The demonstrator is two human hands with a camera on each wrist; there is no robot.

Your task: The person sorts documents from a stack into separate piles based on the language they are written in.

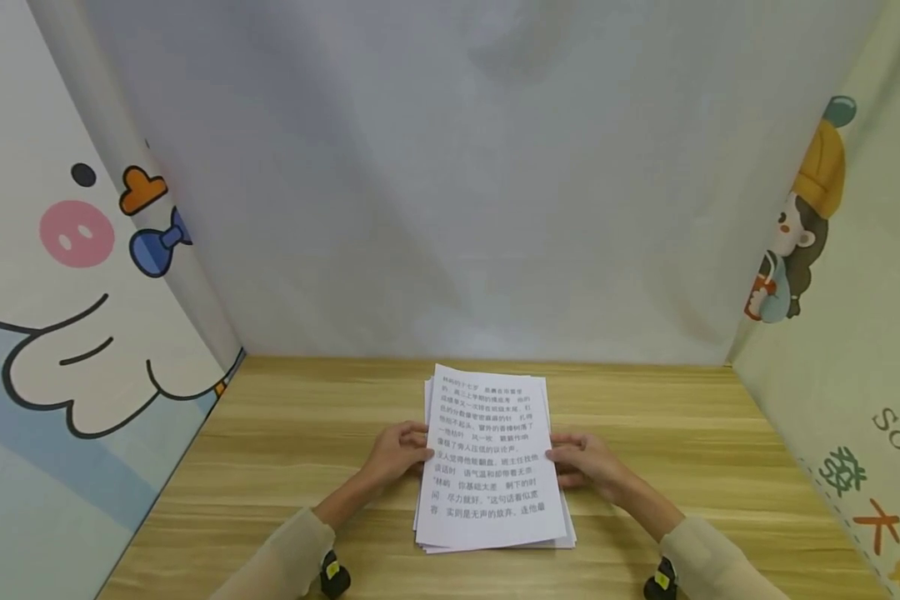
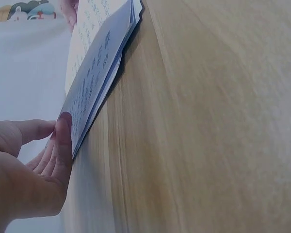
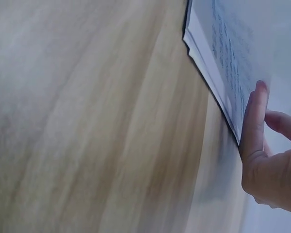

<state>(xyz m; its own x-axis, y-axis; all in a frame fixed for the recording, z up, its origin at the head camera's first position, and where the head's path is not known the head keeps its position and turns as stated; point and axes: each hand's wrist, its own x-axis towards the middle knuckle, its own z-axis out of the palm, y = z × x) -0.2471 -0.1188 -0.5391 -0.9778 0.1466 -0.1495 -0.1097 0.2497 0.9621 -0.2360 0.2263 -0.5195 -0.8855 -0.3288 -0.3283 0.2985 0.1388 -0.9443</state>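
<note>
A white sheet of paper (image 1: 495,479) with printed Chinese text lies over a slightly uneven stack of papers (image 1: 569,533), whose edges show at the sides and bottom. At its left edge my left hand (image 1: 396,452) pinches the sheet between thumb and fingers. My right hand (image 1: 588,462) pinches the opposite edge at about the same height. In the left wrist view the sheet (image 2: 94,73) bows up from the layers below, held by the left hand (image 2: 34,170). The right wrist view has the right hand (image 3: 274,167) gripping the sheet's edge (image 3: 250,63).
The stack rests on a wood-grain table (image 1: 285,467). A pale grey-white backdrop (image 1: 457,208) rises behind it. Printed cartoon panels stand at the left (image 1: 75,350) and right (image 1: 810,375). Black wrist devices (image 1: 335,575) sit by both sleeves.
</note>
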